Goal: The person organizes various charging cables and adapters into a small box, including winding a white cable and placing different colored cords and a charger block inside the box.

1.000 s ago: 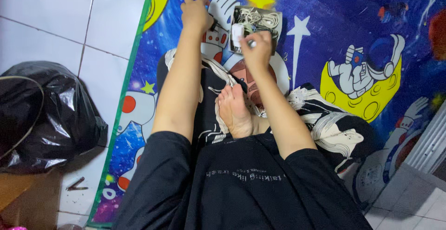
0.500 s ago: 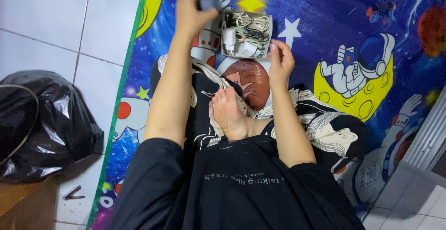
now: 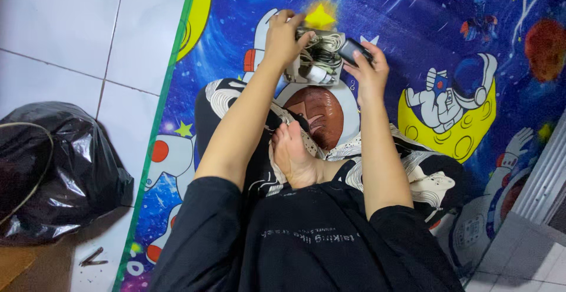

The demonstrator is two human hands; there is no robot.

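Note:
A small open box (image 3: 333, 37) full of tangled white cables and white chargers (image 3: 318, 71) sits on the space-themed mat (image 3: 424, 9) just past my crossed legs. My left hand (image 3: 282, 35) grips the box's left rim, fingers curled over the edge. To the right of the box, my right hand (image 3: 370, 71) holds a small dark oblong device (image 3: 352, 49) at the box's right edge. My bare foot (image 3: 295, 153) rests between my forearms.
A stuffed black rubbish bag (image 3: 56, 168) lies on the white tiled floor (image 3: 65, 27) to the left of the mat. A small dark metal piece (image 3: 93, 258) lies on the tile near it. A grey ribbed panel (image 3: 548, 180) stands at the right edge.
The dark device has passed from my left hand to my right hand. My left hand moved right and took hold of the box's rim. The right hand rose to the box's right side.

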